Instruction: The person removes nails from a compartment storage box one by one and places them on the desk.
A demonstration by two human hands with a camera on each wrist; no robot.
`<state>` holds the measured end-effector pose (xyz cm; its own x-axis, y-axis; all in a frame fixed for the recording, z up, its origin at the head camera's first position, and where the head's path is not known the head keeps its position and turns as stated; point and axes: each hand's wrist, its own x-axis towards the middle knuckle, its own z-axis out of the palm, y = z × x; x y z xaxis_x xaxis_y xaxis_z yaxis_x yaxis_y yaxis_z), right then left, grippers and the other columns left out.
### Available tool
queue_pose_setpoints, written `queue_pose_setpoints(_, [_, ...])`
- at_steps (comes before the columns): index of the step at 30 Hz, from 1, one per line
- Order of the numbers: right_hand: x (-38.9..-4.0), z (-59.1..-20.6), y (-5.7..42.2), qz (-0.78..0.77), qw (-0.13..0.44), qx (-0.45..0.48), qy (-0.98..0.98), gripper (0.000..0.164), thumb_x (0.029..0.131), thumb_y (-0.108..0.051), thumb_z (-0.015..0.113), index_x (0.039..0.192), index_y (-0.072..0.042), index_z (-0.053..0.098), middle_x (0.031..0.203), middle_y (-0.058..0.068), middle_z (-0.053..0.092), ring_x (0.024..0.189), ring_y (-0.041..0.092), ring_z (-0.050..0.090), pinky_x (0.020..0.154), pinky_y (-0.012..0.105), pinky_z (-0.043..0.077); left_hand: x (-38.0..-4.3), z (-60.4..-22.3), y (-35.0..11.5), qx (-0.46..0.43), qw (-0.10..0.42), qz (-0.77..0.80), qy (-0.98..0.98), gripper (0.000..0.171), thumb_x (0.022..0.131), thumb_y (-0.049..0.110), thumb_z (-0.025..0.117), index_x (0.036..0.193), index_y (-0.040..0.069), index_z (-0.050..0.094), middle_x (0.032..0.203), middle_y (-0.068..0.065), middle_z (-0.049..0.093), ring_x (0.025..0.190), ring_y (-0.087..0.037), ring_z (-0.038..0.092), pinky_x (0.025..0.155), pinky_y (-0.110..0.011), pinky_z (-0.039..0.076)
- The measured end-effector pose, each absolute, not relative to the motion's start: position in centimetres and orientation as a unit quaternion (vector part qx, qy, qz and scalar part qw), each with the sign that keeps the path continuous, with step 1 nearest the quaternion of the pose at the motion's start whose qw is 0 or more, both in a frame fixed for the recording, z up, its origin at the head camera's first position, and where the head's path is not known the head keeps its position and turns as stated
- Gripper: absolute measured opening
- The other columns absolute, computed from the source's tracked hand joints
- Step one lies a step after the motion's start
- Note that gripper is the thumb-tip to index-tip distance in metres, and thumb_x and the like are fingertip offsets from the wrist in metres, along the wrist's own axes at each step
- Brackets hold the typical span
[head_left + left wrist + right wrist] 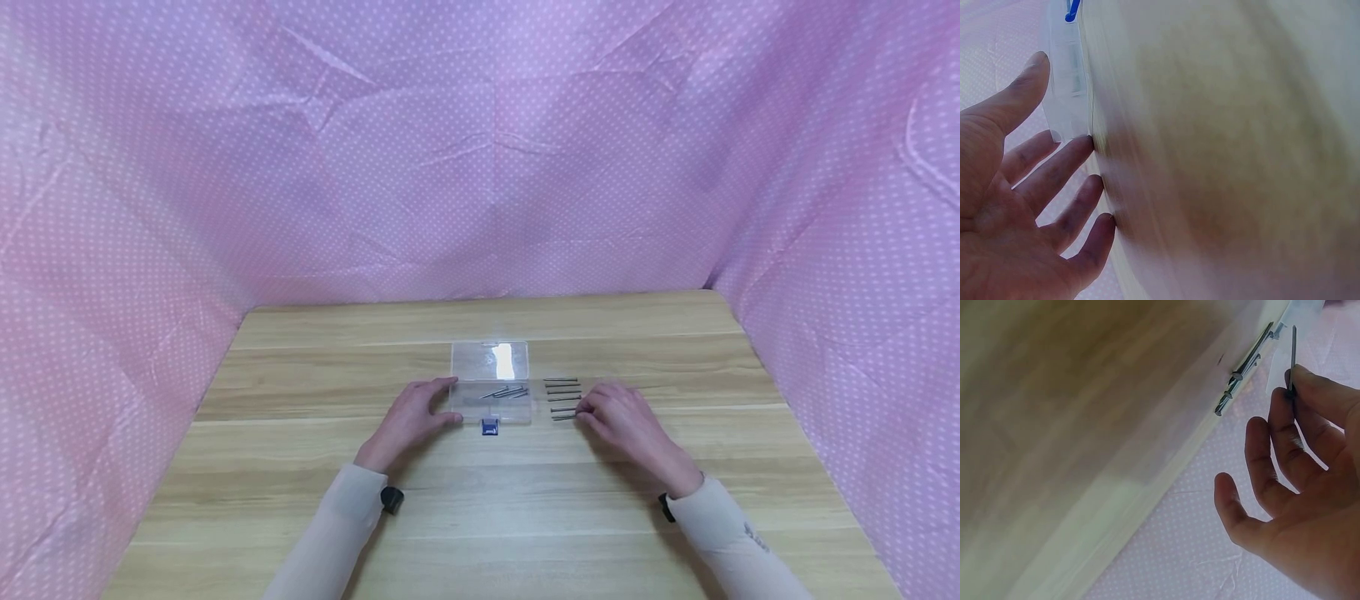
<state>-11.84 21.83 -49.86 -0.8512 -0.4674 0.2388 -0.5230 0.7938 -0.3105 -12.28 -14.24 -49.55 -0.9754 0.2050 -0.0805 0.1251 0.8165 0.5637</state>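
Head: my left hand (408,418) is at the open box (469,407), likely steadying it; nails (564,392) lie inside and beside it. Left wrist: that hand is spread, relaxed. Right wrist: my right hand (1315,494) pinches a nail (1293,356) near one end, perhaps keeping the rest clear.

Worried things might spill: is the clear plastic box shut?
No, its lid is swung open on the far side of the base.

Legible text, brands or numbers: none; right sleeve (716,518), one small grey mark (756,537), too small to read; blue clasp (490,427) of the clear box (468,407), one pale mark (491,431), print or glare, cannot be told.
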Motion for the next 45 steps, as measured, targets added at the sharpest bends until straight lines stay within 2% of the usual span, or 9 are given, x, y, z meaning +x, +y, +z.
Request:
queue_pose_setpoints(4, [-11.95, -49.86, 21.72, 0.185, 0.069, 0.260, -0.945, 0.007, 0.087, -0.013, 0.083, 0.092, -0.013, 0.078, 0.096, 0.002, 0.073, 0.096, 0.028, 0.067, 0.085, 0.051, 0.055, -12.33, -49.53, -14.29, 0.087, 0.068, 0.291, 0.950, 0.071, 0.086, 0.034, 0.086, 0.148, 0.014, 0.057, 0.145, -0.014, 0.060, 0.135, -0.039, 0.051, 0.114, -0.056, 0.040])
queue_pose_setpoints(10, [-12.05, -49.93, 21.41, 0.185, 0.066, 0.265, -0.944, 0.007, 0.087, -0.014, 0.083, 0.091, -0.013, 0.078, 0.095, 0.002, 0.072, 0.096, 0.029, 0.067, 0.087, 0.053, 0.055, -12.41, -49.46, -14.30, 0.087, 0.070, 0.290, 0.951, 0.072, 0.086, 0.035, 0.085, 0.149, 0.014, 0.057, 0.144, -0.015, 0.060, 0.134, -0.039, 0.051, 0.114, -0.056, 0.040])
queue_pose_setpoints(19, [-11.86, -50.05, 21.30, 0.164, 0.043, 0.260, -0.951, 0.006, 0.090, -0.016, 0.081, 0.092, -0.016, 0.075, 0.107, 0.007, 0.072, 0.111, 0.034, 0.062, 0.098, 0.069, 0.047, -12.44, -49.42, -14.34, 0.087, 0.071, 0.288, 0.951, 0.073, 0.085, 0.035, 0.086, 0.149, 0.014, 0.057, 0.145, -0.014, 0.060, 0.133, -0.038, 0.052, 0.113, -0.056, 0.041])
queue_pose_setpoints(23, [-11.87, -50.26, 21.39, 0.154, 0.058, 0.269, -0.949, 0.007, 0.089, -0.015, 0.081, 0.090, -0.016, 0.074, 0.105, 0.006, 0.071, 0.109, 0.033, 0.061, 0.093, 0.065, 0.051, -12.48, -49.42, -14.32, 0.087, 0.072, 0.287, 0.951, 0.073, 0.085, 0.035, 0.086, 0.149, 0.014, 0.057, 0.145, -0.014, 0.060, 0.133, -0.038, 0.052, 0.113, -0.056, 0.042])
queue_pose_setpoints(25, [-11.94, -50.43, 21.46, 0.153, 0.068, 0.274, -0.947, 0.008, 0.088, -0.014, 0.082, 0.089, -0.015, 0.074, 0.102, 0.005, 0.069, 0.106, 0.032, 0.060, 0.088, 0.059, 0.053, -12.49, -49.46, -14.35, 0.086, 0.072, 0.289, 0.951, 0.072, 0.085, 0.035, 0.085, 0.149, 0.014, 0.057, 0.145, -0.014, 0.059, 0.133, -0.038, 0.052, 0.113, -0.056, 0.042])
queue_pose_setpoints(30, [-12.01, -50.57, 21.61, 0.157, 0.077, 0.277, -0.945, 0.008, 0.088, -0.013, 0.082, 0.087, -0.016, 0.074, 0.098, 0.002, 0.064, 0.101, 0.028, 0.058, 0.080, 0.050, 0.051, -12.52, -49.52, -14.41, 0.084, 0.072, 0.294, 0.949, 0.073, 0.085, 0.036, 0.086, 0.148, 0.015, 0.057, 0.146, -0.013, 0.059, 0.133, -0.037, 0.051, 0.113, -0.056, 0.042])
queue_pose_setpoints(38, [-12.11, -50.47, 21.62, 0.153, 0.063, 0.275, -0.947, 0.006, 0.089, -0.014, 0.081, 0.088, -0.016, 0.075, 0.095, -0.002, 0.062, 0.099, 0.026, 0.057, 0.081, 0.048, 0.049, -12.51, -49.58, -14.42, 0.081, 0.075, 0.294, 0.949, 0.073, 0.085, 0.036, 0.085, 0.149, 0.016, 0.057, 0.145, -0.014, 0.059, 0.133, -0.038, 0.052, 0.113, -0.057, 0.042])
queue_pose_setpoints(45, [-12.23, -50.56, 21.72, 0.144, 0.067, 0.282, -0.946, 0.009, 0.089, -0.014, 0.082, 0.086, -0.017, 0.074, 0.094, -0.002, 0.062, 0.099, 0.026, 0.057, 0.082, 0.050, 0.049, -12.56, -49.67, -14.43, 0.082, 0.073, 0.294, 0.949, 0.073, 0.085, 0.036, 0.085, 0.149, 0.016, 0.057, 0.145, -0.014, 0.059, 0.133, -0.038, 0.052, 0.112, -0.057, 0.042])
